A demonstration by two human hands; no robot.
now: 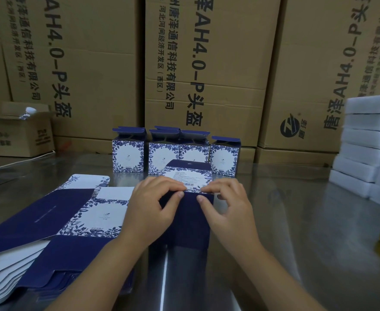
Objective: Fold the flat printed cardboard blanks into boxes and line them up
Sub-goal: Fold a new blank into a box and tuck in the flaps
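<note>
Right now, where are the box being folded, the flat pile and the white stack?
Box being folded (pixel 185 221), head view, dark blue panel.
Flat pile (pixel 49 212), head view, top blank's panel.
White stack (pixel 364 138), head view, middle block's front.

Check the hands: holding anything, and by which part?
The left hand and right hand both pinch the part-folded box along the crease between its dark blue panel and barcode panel.

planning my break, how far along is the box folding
Done: a row of folded boxes stands at the back, top flaps open. In hand: left hand and right hand grip a half-folded box. Left: a stack of flat blanks beside it.
</note>
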